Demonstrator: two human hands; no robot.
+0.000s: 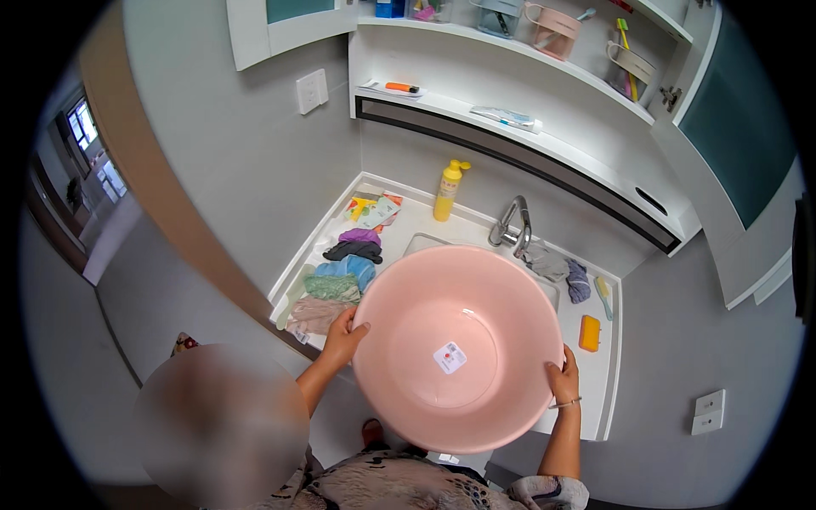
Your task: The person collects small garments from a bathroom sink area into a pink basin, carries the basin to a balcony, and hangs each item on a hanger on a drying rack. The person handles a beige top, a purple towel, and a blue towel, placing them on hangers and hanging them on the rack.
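The left hand [343, 338] and right hand [563, 379] clamp opposite sides of a wide, round, pale-pink plastic basin [480, 348], held partly over the smooth white sink counter [597, 382], where a careless forward push could knock it against the curved chrome tap [505, 234].

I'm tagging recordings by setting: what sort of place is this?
Probably a home bathroom, going by the chrome faucet on the white counter, the yellow toothbrush above, and what looks like a toothpaste tube.

Pink basin [463, 327] blocking sink [422, 242], gap between yellow bottle [446, 194] and faucet [503, 231]
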